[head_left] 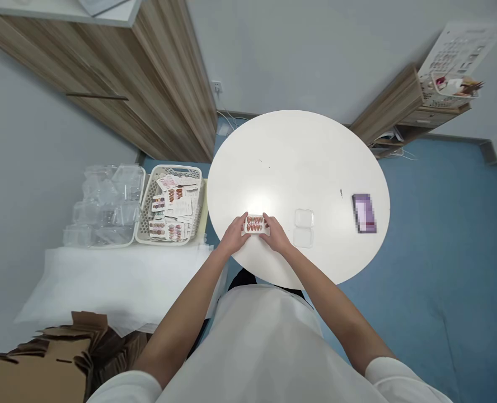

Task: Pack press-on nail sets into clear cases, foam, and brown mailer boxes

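Between my two hands is a small white card of press-on nails [254,224], with reddish-brown nails in two rows. My left hand [233,235] grips its left edge between thumb and fingers. On the opposite edge, my right hand [276,234] pinches the card the same way. The card is at the near part of the round white table [290,145], facing up. To the right of my right hand, a clear plastic box [304,228] lies opened out flat, lid and base both on the tabletop.
A blurred purple object [365,213] lies at the table's right. Left of the table, a white basket [141,226] holds many nail cards, beside a stack of clear plastic boxes [101,204]. White sheets [118,280] and folded cardboard [38,369] are nearer me. A wooden cabinet [164,73] stands behind.
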`<state>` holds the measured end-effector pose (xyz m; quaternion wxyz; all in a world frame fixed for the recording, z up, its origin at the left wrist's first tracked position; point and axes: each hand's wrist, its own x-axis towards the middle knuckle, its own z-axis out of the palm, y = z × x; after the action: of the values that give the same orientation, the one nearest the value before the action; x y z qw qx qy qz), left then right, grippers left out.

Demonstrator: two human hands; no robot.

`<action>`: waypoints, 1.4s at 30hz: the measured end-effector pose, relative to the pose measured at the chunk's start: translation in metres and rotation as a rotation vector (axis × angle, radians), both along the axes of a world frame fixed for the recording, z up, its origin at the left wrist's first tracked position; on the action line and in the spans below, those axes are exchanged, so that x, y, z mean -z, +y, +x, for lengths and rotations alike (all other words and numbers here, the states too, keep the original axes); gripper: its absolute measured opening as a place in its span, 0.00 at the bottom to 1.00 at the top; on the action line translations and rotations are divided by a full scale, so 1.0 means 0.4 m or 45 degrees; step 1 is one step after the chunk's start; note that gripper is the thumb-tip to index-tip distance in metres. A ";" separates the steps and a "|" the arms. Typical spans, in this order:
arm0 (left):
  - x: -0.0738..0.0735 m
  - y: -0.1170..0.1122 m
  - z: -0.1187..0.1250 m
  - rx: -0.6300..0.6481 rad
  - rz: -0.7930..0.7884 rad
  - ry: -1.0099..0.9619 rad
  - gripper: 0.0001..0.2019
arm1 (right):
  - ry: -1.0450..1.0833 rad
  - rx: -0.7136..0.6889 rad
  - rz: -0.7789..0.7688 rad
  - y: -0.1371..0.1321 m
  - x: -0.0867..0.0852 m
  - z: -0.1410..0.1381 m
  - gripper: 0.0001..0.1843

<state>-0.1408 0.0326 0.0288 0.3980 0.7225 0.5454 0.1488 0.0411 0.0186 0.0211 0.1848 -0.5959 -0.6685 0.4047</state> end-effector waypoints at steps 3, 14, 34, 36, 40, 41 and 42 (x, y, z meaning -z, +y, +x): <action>-0.012 -0.041 0.071 0.059 0.012 -0.031 0.35 | 0.042 0.048 -0.042 -0.055 -0.015 0.078 0.39; -0.015 -0.124 0.333 0.180 -0.084 -0.018 0.32 | -0.087 0.053 -0.008 -0.176 -0.004 0.372 0.35; 0.074 -0.085 0.421 0.264 -0.035 0.299 0.32 | -0.394 -0.021 -0.142 -0.128 0.033 0.407 0.35; 0.077 -0.086 0.422 0.269 -0.035 0.296 0.32 | -0.410 -0.009 -0.131 -0.131 0.033 0.404 0.35; 0.078 -0.085 0.419 0.272 -0.040 0.258 0.32 | -0.405 0.021 -0.121 -0.137 0.040 0.397 0.36; 0.078 -0.085 0.417 0.271 -0.045 0.242 0.32 | -0.402 0.033 -0.114 -0.139 0.042 0.396 0.36; 0.079 -0.086 0.416 0.265 -0.051 0.224 0.32 | -0.400 0.042 -0.108 -0.140 0.045 0.395 0.36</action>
<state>0.0255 -0.0018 -0.0029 0.3765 0.7772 0.5032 0.0319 0.1993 -0.0375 0.0031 0.0594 -0.6701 -0.6616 0.3313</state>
